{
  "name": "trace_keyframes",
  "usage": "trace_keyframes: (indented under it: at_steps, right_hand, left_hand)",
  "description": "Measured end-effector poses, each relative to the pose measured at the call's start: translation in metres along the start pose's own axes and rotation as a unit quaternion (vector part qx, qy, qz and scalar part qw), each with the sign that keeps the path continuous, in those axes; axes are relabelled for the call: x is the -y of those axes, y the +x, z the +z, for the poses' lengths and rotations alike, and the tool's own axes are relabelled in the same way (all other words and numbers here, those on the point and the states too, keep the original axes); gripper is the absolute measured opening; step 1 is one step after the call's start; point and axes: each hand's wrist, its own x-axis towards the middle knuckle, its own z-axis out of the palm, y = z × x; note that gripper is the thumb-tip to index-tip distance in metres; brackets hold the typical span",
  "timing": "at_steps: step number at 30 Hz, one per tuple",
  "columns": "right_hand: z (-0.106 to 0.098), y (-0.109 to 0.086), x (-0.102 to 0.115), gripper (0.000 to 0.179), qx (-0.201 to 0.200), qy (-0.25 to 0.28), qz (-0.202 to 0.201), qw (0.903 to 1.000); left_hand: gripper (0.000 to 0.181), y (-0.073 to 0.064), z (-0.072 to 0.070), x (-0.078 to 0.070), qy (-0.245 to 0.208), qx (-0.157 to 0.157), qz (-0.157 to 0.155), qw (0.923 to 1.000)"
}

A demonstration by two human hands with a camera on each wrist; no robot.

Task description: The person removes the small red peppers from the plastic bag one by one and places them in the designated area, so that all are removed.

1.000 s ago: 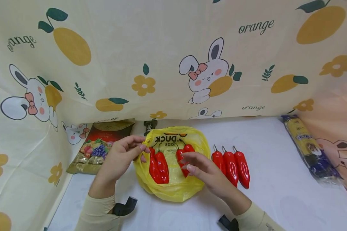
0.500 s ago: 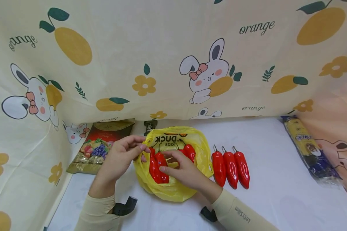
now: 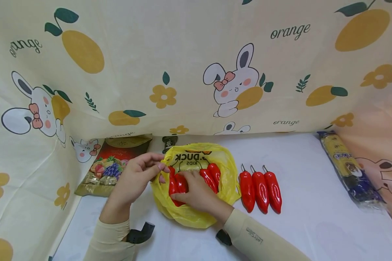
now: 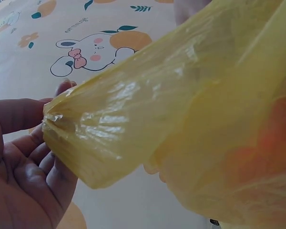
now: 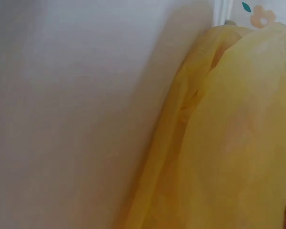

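In the head view, a yellow plastic bag (image 3: 230, 188) lies with its mouth spread wide, dark print on its inner wall. My left hand (image 3: 138, 177) pinches the left edge of its rim; the left wrist view shows the gathered film between thumb and fingers (image 4: 21, 114). Several glossy red chili peppers (image 3: 209, 179) lie inside. My right hand (image 3: 199, 192) reaches into the bag, thumb and fingers around a chili pepper (image 3: 181, 183) on the left side, its lower part partly covered. In the right wrist view, yellow film (image 5: 233, 143) hides most of this hand.
Three red chili peppers (image 3: 260, 190) lie in a row right of the bag. A red and gold candy bag (image 3: 114, 163) lies at the back left, a small black packet (image 3: 169, 142) behind the yellow bag. A blue and yellow packet (image 3: 351, 165) lies far right.
My right hand has moved left and down into the bag, from the right-hand peppers, where it let one go, to one on the left. My left hand has stayed at the rim.
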Motion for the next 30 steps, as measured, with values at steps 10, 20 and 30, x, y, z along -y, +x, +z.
trace_keyframes:
  at_steps: [10,20,30]
  right_hand:
    - [0.0030,0.0045,0.0023,0.077,-0.020,-0.033,0.028,0.9989]
    - [0.0041,0.0041,-0.0009,0.073,-0.041,-0.073,0.028,0.9961]
    - [0.0036,0.0032,0.0014,0.073,-0.036,-0.090,0.037,0.9946]
  left_hand:
    - [0.022,0.0002,-0.0002,0.0003,0.002,-0.001,-0.002,1.0000]
    - [0.022,-0.0005,0.0001,-0.0004,-0.001,0.000,-0.004,1.0000]
    - [0.022,0.0000,-0.0009,0.0006,-0.002,0.003,0.001,1.0000]
